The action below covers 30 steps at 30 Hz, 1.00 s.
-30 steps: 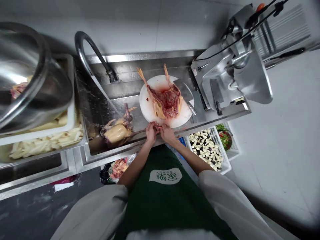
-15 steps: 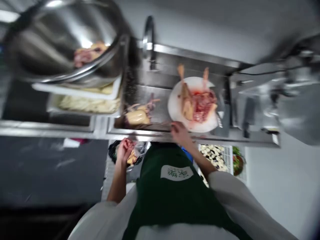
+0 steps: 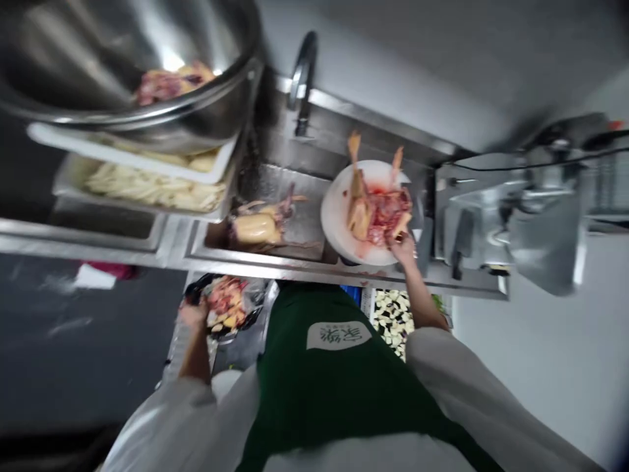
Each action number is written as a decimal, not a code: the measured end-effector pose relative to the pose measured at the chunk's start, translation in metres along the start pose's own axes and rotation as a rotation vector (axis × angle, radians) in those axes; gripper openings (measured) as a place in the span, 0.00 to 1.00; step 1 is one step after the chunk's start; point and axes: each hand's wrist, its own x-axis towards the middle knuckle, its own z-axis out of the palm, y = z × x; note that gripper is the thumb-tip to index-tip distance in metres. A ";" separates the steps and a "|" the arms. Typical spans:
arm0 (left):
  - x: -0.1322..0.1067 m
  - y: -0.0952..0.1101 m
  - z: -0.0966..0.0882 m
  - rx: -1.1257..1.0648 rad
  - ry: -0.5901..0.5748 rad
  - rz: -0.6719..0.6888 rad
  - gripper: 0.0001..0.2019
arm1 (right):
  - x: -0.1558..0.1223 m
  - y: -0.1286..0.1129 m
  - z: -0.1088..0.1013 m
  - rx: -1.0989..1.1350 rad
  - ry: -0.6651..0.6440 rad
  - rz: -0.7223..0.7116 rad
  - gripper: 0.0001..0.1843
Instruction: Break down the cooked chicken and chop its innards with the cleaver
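Note:
My right hand [image 3: 403, 250] is at the near edge of a cut-open raw chicken [image 3: 388, 213], fingers curled onto its flesh. The chicken lies on a round white cutting board [image 3: 334, 213], red inside facing up and both yellow feet pointing away from me. Low on the left, my left hand [image 3: 194, 314] is closed at the rim of a black plastic bag [image 3: 196, 290], though blur partly hides its fingers. Meat and fat scraps [image 3: 228, 301] fill the bag. A whole plucked chicken [image 3: 255, 228] lies in the sink, left of the board.
Behind the sink rises a faucet [image 3: 303, 78]. A large steel bowl [image 3: 211, 108] with meat pieces rests over trays of pale strips [image 3: 152, 187]. To the right lie a cleaver [image 3: 462, 239] and metal utensils [image 3: 540, 229]. Cut vegetables [image 3: 393, 318] sit below the counter.
My right hand has moved right from the board's near left edge onto the opened chicken. My left hand has moved from above the scraps to the bag's left rim. The view has shifted.

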 end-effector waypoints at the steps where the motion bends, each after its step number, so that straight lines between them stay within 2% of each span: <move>1: 0.006 0.011 0.008 0.012 0.069 0.042 0.05 | 0.004 -0.006 0.003 -0.006 0.002 0.003 0.16; 3: 0.005 0.047 0.032 -0.024 0.105 0.193 0.04 | 0.011 -0.012 0.006 -0.023 0.044 0.030 0.17; 4: -0.004 0.070 0.045 -0.056 0.071 0.308 0.07 | 0.013 -0.012 0.007 -0.041 0.065 0.053 0.18; 7: -0.059 0.158 0.094 -0.154 -0.168 0.664 0.12 | 0.015 -0.006 0.004 -0.065 0.054 0.086 0.18; 9: -0.104 0.222 0.134 -0.186 -0.343 0.843 0.11 | 0.015 -0.004 0.002 -0.035 0.026 0.064 0.19; 12: -0.158 0.312 0.201 -0.232 -0.602 1.058 0.09 | 0.020 -0.006 0.001 0.009 0.081 0.086 0.26; 14: -0.175 0.361 0.246 -0.194 -0.699 1.159 0.10 | 0.027 -0.007 0.004 0.050 0.139 0.113 0.32; 16: -0.177 0.398 0.289 -0.083 -0.746 1.233 0.11 | 0.034 -0.005 0.009 0.115 0.162 0.104 0.36; 19: -0.165 0.430 0.345 0.153 -0.818 1.265 0.08 | 0.042 0.006 0.016 0.221 0.160 0.043 0.37; 22: -0.153 0.437 0.381 0.362 -0.890 1.241 0.07 | 0.044 0.018 0.018 0.298 0.174 -0.052 0.36; 25: -0.147 0.433 0.395 0.430 -0.955 1.200 0.08 | 0.043 0.024 0.016 0.352 0.181 -0.082 0.33; 30: -0.141 0.427 0.396 0.324 -1.052 1.069 0.13 | 0.044 0.030 0.017 0.442 0.151 -0.057 0.31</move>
